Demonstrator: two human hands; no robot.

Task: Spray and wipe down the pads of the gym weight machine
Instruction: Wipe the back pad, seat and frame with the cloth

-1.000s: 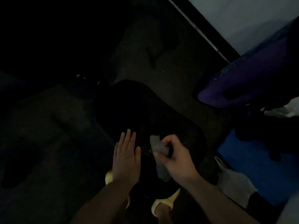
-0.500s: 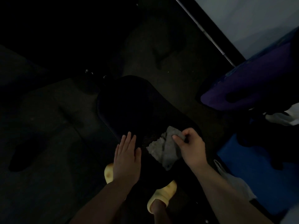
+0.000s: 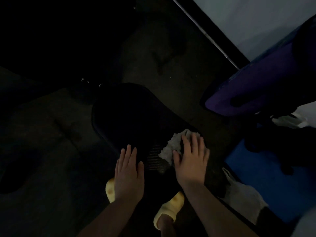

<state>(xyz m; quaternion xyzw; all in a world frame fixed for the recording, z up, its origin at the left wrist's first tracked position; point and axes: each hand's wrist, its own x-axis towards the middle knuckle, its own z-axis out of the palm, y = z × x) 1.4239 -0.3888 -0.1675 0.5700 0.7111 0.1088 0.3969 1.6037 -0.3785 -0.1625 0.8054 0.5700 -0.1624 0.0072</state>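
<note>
A black seat pad [image 3: 130, 120] with a mesh-like patch fills the middle of a very dark view. My left hand [image 3: 129, 173] lies flat on the pad's near left edge, fingers straight. My right hand [image 3: 191, 159] presses a crumpled grey-white cloth [image 3: 172, 147] flat against the pad's right side, fingers spread over it. No spray bottle shows.
A purple padded object [image 3: 256, 89] sits at the right, with a blue mat [image 3: 266, 177] below it. A white plastic bag [image 3: 241, 195] lies near my right forearm. Two feet in yellow slippers [image 3: 169, 209] stand under the pad. A wall and dark baseboard [image 3: 213, 29] run diagonally at upper right.
My right hand went from pinching the lifted cloth to laying it down and pressing it flat, further right on the pad. My left hand stayed in place.
</note>
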